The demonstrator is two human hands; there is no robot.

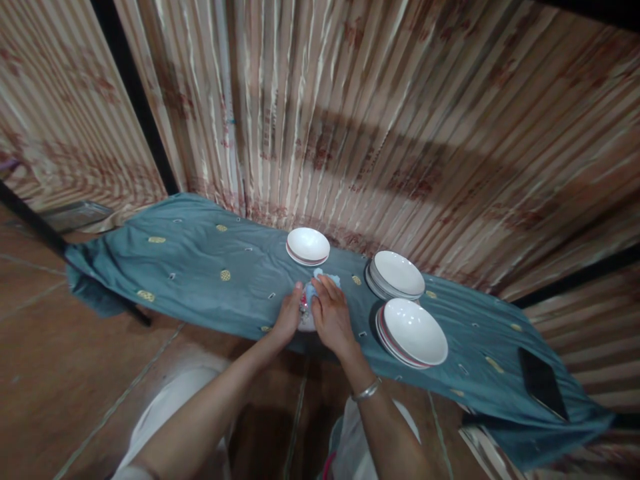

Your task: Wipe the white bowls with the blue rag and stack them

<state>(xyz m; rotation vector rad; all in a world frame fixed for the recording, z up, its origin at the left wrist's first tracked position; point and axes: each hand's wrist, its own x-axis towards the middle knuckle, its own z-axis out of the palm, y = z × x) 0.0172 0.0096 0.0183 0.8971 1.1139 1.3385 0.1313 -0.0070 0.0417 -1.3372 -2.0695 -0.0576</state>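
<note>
The person's left hand [286, 320] and right hand [332, 319] meet just below the middle of the frame, close beside each other. The left hand holds the left side of a white dish with red markings [307, 322], its thumb upward; the hidden fingers cannot be made out. The right hand holds a light blue cloth [310, 291] against the dish, its fingers bent over it, so that much of both is covered. A silver bracelet [367, 389] circles the right wrist.

Just above the hands in the frame, a small stack of white bowls [309, 244] stands on the teal tablecloth [200, 263], which has yellow motifs. Right of the hands are two larger stacks: the farther white stack [399, 273] and, just below it in the frame, the nearer white stack [416, 331], with reddish edges showing. A dark flat device [543, 383] lies at the lower right, well apart from them.

The person's pale-clothed legs [173, 407] show at the bottom, over a brown floor [270, 427]. A striped, pleated curtain [320, 147] fills the top, and a dark pole [135, 93] slants through the upper left. A shallow metal tray [80, 215] sits at the left edge.
</note>
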